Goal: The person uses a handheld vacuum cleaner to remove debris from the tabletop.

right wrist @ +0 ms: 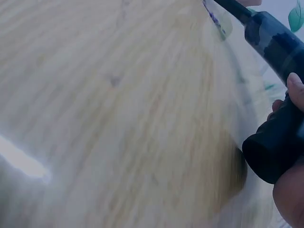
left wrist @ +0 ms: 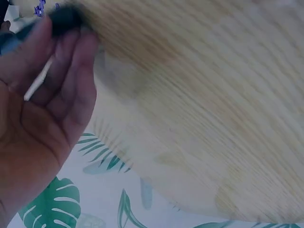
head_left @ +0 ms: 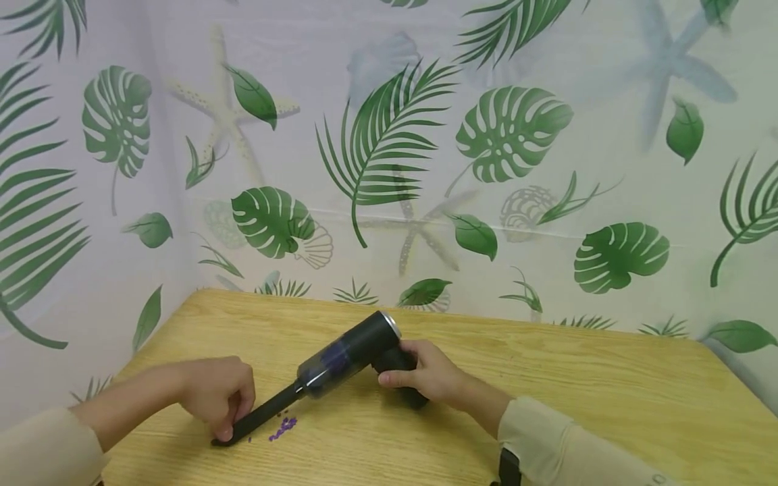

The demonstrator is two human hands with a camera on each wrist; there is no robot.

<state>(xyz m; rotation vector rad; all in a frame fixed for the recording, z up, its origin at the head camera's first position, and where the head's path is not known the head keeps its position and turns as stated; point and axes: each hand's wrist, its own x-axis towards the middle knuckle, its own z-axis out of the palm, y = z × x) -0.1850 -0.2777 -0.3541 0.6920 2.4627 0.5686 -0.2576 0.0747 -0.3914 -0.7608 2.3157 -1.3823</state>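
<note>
A black handheld vacuum cleaner (head_left: 365,341) with a clear dust cup slants across the table in the head view. My right hand (head_left: 434,374) grips its handle. The thumb and fingers of my left hand (head_left: 221,395) pinch the tip of its long narrow nozzle (head_left: 267,412), low over the wood. Just right of the nozzle lies a small patch of purple bits (head_left: 283,428). In the left wrist view, the left hand (left wrist: 57,80) holds the dark nozzle end, which is blurred. The right wrist view has the handle (right wrist: 273,142) within the right hand's hold.
The yellow wood-grain table (head_left: 547,385) spreads under both hands, its far edge meeting a white curtain (head_left: 425,169) printed with green leaves and starfish. A black strap (head_left: 509,467) shows at the right sleeve.
</note>
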